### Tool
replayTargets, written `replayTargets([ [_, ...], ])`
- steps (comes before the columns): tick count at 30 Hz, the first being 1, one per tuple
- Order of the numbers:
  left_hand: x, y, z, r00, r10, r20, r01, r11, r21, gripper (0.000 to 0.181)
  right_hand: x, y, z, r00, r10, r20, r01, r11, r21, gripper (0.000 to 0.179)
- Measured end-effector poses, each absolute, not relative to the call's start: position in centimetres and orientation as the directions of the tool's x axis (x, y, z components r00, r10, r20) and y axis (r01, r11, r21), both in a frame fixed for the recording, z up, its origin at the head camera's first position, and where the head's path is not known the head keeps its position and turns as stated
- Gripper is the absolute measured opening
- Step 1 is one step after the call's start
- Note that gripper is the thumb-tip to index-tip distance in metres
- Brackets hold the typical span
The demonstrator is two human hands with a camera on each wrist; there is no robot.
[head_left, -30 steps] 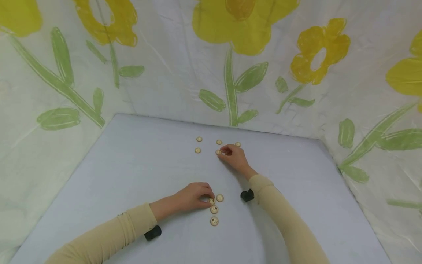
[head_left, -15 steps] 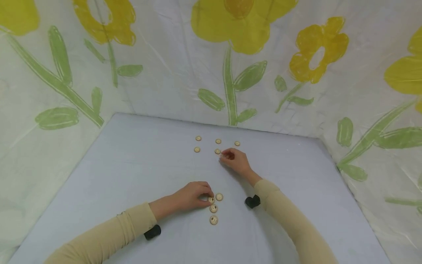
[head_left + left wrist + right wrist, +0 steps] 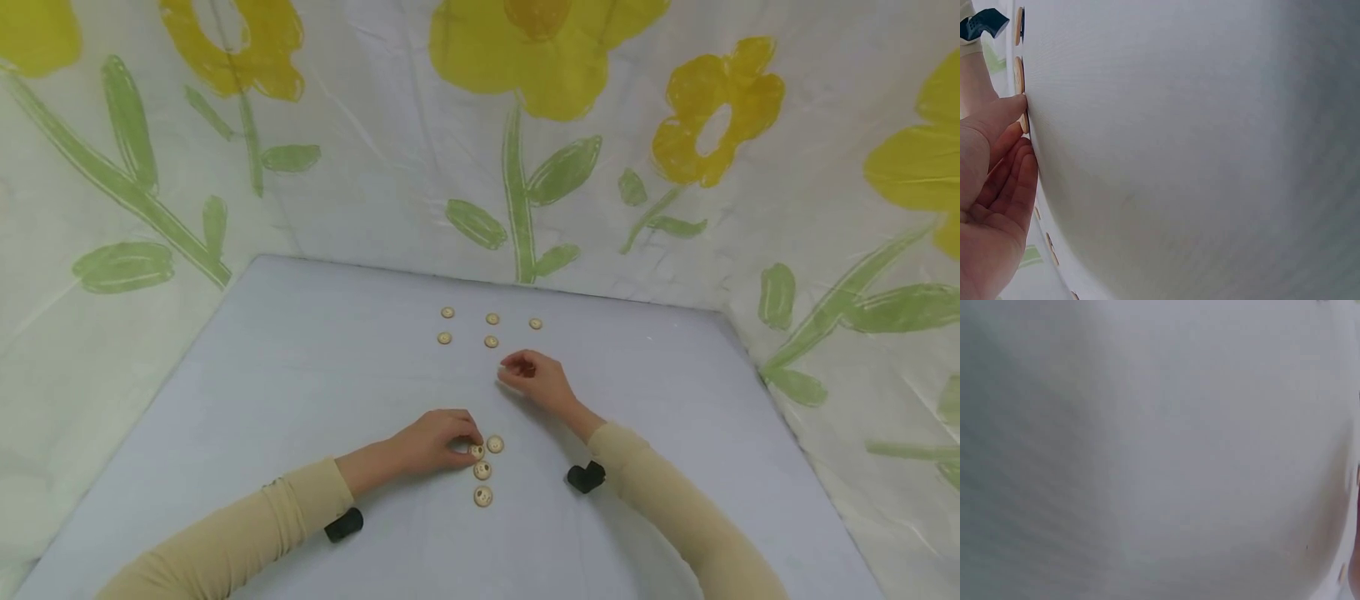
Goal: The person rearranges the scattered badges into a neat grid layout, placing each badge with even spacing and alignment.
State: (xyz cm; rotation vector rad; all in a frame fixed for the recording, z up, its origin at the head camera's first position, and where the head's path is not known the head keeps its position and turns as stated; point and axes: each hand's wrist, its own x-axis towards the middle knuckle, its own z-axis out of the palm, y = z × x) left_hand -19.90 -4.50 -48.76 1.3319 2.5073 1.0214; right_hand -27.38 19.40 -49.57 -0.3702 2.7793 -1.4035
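Observation:
Near the front middle of the table, my left hand [image 3: 433, 442] pinches a small round wooden disc [image 3: 477, 452] with dark marks between thumb and finger. In the left wrist view the same disc's edge [image 3: 1024, 122] shows beside the thumb, flat against the table. A paler disc [image 3: 496, 444] lies just right of it. Two more marked discs, a nearer one [image 3: 482, 470] and the nearest [image 3: 483, 497], line up below. My right hand [image 3: 542, 382], fingers loosely curled and holding nothing, hovers just below and right of a far disc [image 3: 491, 342].
Several more discs lie in two rows at the back, among them a left one [image 3: 447, 312] and a right one [image 3: 536, 323]. A pale cloth covers the table [image 3: 315, 358]. Behind it hangs a white curtain [image 3: 375, 192] painted with yellow flowers.
My right hand has let go of the far middle disc and drawn back toward the front, leaving the disc on the table. My left hand stays on its disc.

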Motion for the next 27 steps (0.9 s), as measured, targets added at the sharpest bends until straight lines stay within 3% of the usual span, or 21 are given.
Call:
replayTargets([
  [27,-20.1,-4.4,-48.8,-0.611,0.770,0.185,0.685,0.397,0.611,0.015,-21.5,20.6,-50.1,-0.930,-0.357,0.090,-0.276,0.514,-0.812,0.019],
])
